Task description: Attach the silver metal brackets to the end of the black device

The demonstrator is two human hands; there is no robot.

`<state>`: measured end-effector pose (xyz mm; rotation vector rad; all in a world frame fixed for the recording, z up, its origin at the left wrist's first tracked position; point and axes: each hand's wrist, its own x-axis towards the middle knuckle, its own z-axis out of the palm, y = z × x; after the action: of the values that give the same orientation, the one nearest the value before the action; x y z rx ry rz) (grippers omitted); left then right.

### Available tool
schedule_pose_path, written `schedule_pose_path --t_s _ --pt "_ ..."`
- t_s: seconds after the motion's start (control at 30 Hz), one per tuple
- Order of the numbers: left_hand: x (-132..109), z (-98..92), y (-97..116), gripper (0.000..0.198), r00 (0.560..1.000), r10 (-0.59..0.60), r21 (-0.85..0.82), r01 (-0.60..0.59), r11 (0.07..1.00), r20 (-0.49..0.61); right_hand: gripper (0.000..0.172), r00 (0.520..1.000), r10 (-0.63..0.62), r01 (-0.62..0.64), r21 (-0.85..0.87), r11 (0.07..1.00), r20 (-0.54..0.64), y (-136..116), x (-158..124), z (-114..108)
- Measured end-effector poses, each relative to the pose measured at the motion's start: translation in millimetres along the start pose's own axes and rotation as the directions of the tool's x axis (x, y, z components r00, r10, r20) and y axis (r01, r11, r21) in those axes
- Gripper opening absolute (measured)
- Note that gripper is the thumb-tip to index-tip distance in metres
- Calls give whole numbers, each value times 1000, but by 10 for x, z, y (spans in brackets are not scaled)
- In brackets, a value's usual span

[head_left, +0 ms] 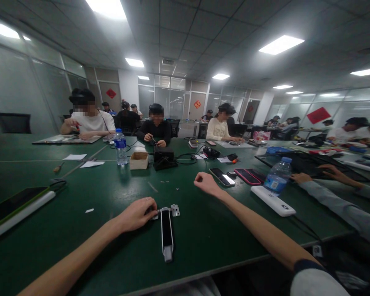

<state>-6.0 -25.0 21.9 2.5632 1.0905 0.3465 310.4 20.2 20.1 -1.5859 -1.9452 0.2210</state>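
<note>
A long black-and-silver part point(167, 232) with small metal brackets at its far end lies on the green table point(80, 230) in front of me. My left hand point(138, 213) rests at that far end, fingers curled onto the left bracket. My right hand point(207, 182) is stretched forward over the table, closed in a loose fist; whatever it holds, if anything, is hidden. Just beyond it lies a black phone point(222, 177), and tiny screws or bits point(164, 181) dot the table ahead.
A small cardboard box point(138, 160), water bottle point(121, 146) and black device point(164, 158) stand mid-table. Red-cased phones point(249, 176), another bottle point(278, 176) and a white bar point(273, 200) lie right, near a neighbour's arms point(333, 193). A flat device point(17, 207) sits left. Several people work opposite.
</note>
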Motion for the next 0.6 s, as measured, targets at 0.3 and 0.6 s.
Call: schedule_pose_path --t_s 0.3,0.6 --pt "42 70 -42 19 997 37 65 -32 997 -75 11 965 -228 236 -51 970 129 -12 -209 166" --pt "157 173 -97 15 986 53 133 -32 991 -161 6 859 -491 476 129 870 145 -905 -189 407"
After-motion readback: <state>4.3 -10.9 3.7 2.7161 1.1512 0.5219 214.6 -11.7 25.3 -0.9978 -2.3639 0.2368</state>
